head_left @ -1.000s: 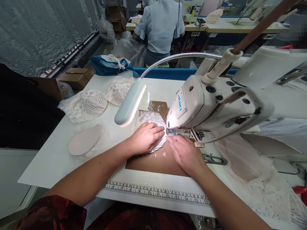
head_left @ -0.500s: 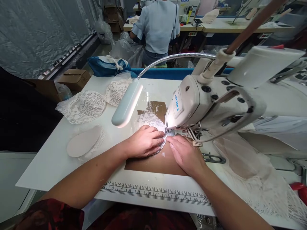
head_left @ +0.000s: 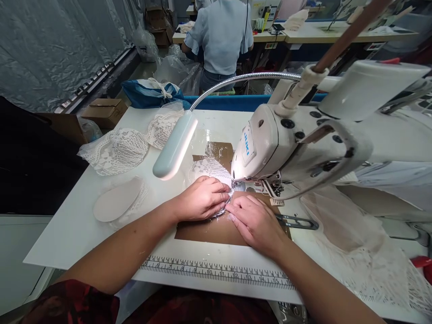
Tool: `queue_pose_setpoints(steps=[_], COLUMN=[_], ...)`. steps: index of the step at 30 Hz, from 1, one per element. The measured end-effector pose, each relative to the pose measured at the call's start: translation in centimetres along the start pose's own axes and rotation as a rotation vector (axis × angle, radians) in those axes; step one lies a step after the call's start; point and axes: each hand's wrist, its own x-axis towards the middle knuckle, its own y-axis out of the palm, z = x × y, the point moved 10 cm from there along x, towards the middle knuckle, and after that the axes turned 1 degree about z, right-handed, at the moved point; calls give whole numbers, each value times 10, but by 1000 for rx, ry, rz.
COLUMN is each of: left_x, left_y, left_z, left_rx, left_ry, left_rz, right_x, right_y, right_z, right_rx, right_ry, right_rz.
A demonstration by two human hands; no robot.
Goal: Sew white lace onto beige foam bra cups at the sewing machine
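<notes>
The sewing machine (head_left: 266, 144) stands on the table's (head_left: 91, 180) right; lace cups (head_left: 118, 150) lie left, with the bag (head_left: 151, 93) behind.

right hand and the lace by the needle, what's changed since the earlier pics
The right hand has drawn back toward the person and a little leftward, away from the sewing machine's needle, its fingertips now lower along the edge of the lace piece. The left hand stays on the lace; the oval pad stays put.

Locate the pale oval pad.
The oval pad lies at left in the head view, on the white tabletop, just below the leftmost lace cup.
</notes>
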Motion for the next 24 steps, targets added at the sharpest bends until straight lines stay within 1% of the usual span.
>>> queue_pose_setpoints(steps=[2,4,6,8,9,11,14,16,18,24], left_x=[0,0,1,0,0,0,-1,-1,-1,3], left_y=[2,3,3,3,3,3,3,3,4,2], left_z=[-2,-5,-7,-8,-9,-9,-9,-11,-11,-10], left_rx=[32,65,88,102,105,106,92,80,76,110], left_ry=[13,28,38,46,49,51,63,86,91,13], left_rz=[15,23,22,19,19,20,32,40,46,36], right_x=[0,0,-1,-2,-2,-1,1,2,2,4], right_y=[-1,-4,-10,-16,-18,-16,-10,-9,-8,-10], right_z=[0,1,-1,-10,-15,-20,-16,-12,-11,-16], right_rx=[13,60,126,138,109,3,-161,-232,-272,-319], right_ry=[-3,-35,-48,9,52,110,105,89,86,126], right_rz=[5,-14,-74,-151,-175,-175,-126,-118,-118,-124])
